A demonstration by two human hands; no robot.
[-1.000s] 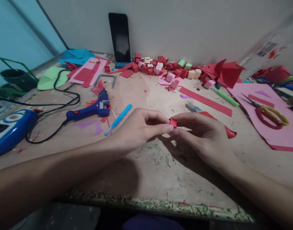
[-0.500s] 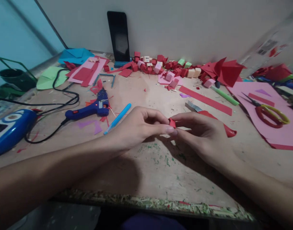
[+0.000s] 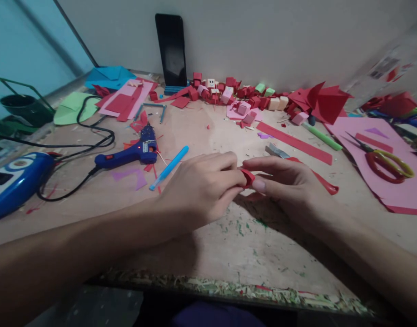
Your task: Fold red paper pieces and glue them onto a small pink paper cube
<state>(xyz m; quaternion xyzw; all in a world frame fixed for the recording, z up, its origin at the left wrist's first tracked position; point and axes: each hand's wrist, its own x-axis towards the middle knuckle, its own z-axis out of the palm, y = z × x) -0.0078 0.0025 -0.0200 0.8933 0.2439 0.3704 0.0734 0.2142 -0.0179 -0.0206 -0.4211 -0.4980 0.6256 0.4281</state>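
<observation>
A small folded piece of red paper is held between my two hands over the middle of the table. My left hand is closed, its back turned up, with the fingertips on the paper's left side. On the other side, my right hand pinches the paper between thumb and fingers. Part of the paper is hidden by the fingers. Just beyond my right hand lies a cutter knife with a red handle. A blue pen rests left of my left hand.
A blue glue gun with a black cord lies at left. Small paper cubes line the wall beside a propped phone. At right, scissors rest on pink paper. A red strip lies beyond my right hand.
My left hand has rolled over so its back faces up and its thumb is out of sight. The red paper has turned and shows more of its surface.
</observation>
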